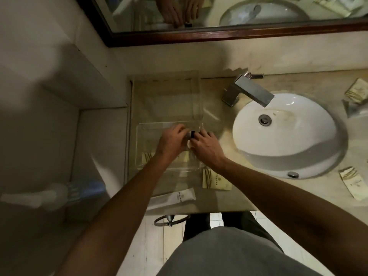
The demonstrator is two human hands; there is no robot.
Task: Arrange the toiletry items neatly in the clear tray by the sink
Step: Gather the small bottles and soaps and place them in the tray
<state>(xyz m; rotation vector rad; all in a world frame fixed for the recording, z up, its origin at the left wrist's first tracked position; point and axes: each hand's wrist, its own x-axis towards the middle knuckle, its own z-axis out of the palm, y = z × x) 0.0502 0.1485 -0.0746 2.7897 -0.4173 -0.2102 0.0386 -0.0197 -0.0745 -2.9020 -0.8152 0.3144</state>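
The clear tray [143, 136] sits on the counter [223, 124] just left of the sink [286, 134], its long axis running left to right. Inside it, near the front wall, lie cream striped packets [147, 156], partly hidden by the wrists. Over the tray's right end, the left hand [171, 141] and right hand [205, 147] meet, both pinching a small dark-capped item [192, 134] too covered to identify. Just in front of the tray, on the counter, lie another striped sachet [216, 181] and a white tube [173, 198] lying left to right. More packets [356, 91] lie right of the sink.
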